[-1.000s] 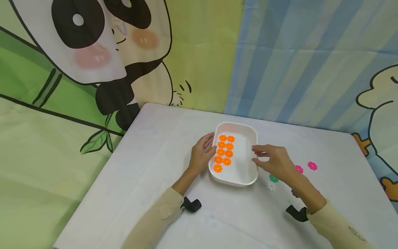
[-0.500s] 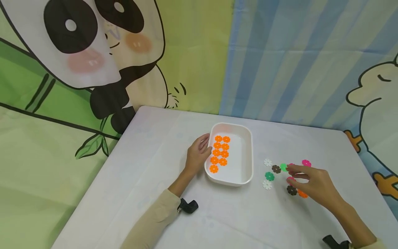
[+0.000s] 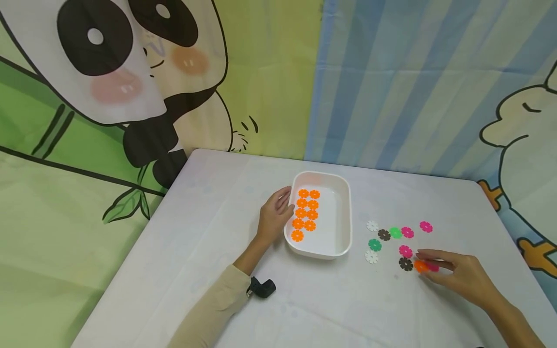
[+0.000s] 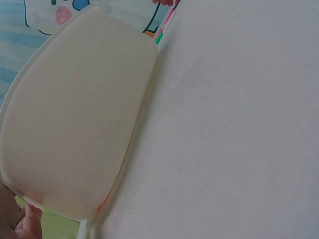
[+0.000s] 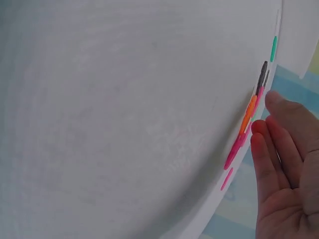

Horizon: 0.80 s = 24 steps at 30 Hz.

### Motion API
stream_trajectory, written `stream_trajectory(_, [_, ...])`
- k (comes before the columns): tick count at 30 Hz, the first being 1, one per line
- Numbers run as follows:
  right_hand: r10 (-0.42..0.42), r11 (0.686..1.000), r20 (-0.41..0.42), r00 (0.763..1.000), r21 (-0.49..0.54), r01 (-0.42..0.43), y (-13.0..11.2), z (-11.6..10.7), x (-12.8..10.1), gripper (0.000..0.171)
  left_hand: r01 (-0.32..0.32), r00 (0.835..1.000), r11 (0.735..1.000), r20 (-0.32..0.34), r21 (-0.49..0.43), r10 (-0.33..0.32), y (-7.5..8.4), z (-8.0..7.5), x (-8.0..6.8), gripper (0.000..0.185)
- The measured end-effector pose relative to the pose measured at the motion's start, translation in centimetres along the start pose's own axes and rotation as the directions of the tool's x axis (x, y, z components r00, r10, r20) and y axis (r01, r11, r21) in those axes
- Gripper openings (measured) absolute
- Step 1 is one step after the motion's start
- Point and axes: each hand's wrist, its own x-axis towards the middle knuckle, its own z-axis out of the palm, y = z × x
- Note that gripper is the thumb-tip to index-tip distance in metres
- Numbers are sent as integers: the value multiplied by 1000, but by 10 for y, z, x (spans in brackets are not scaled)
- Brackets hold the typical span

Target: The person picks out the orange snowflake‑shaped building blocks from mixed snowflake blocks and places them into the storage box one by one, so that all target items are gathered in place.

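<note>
A white rectangular tray [image 3: 335,255] stands on the table with several orange flower-shaped discs [image 3: 312,205] laid in two columns along its left side. My left hand [image 3: 274,217] holds the tray's left side, its thumb at the rim. In the left wrist view some of its fingers [image 4: 31,221] touch the tray's outer wall [image 4: 75,114]. To the right, my right hand [image 3: 465,275] hovers with thumb and fingers apart around a loose orange disc [image 3: 420,266]. A pink disc [image 3: 433,267] beside it is partly covered by the fingers. I see nothing held in that hand.
Between the tray and my right hand lie loose flower discs: green [image 3: 374,245], light green [image 3: 395,233], brown [image 3: 406,264], white [image 3: 372,256] and pink [image 3: 426,226]. A white cloth covers the table [image 3: 217,232]. Printed curtains [image 3: 270,96] hang behind its far edge.
My right hand has left the tray's right rim and moved right and down over the loose discs to the orange one. The left hand stays at the tray; the view has shifted slightly.
</note>
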Motion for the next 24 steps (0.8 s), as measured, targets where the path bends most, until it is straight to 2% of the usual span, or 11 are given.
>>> stream_trajectory(5, [4, 1000, 22, 1000, -10, -3, 8, 2, -1, 50, -3, 1000, 1000, -3, 2, 3, 0, 0, 0, 48])
stream_trajectory(15, [-58, 995, 15, 998, -78, 59, 13, 4, 2, 50, -13, 1000, 1000, -7, -2, 13, -1, 0, 0, 48])
stream_trajectory(21, [-102, 981, -17, 995, -166, 98, 11, 6, 4, 52, -18, 1000, 1000, 3, 2, 18, 0, -1, 0, 48])
stream_trajectory(24, [-146, 977, -58, 988, -167, 135, 9, 5, 5, 55, -15, 1000, 1000, 7, -4, 15, 1, -1, 0, 48])
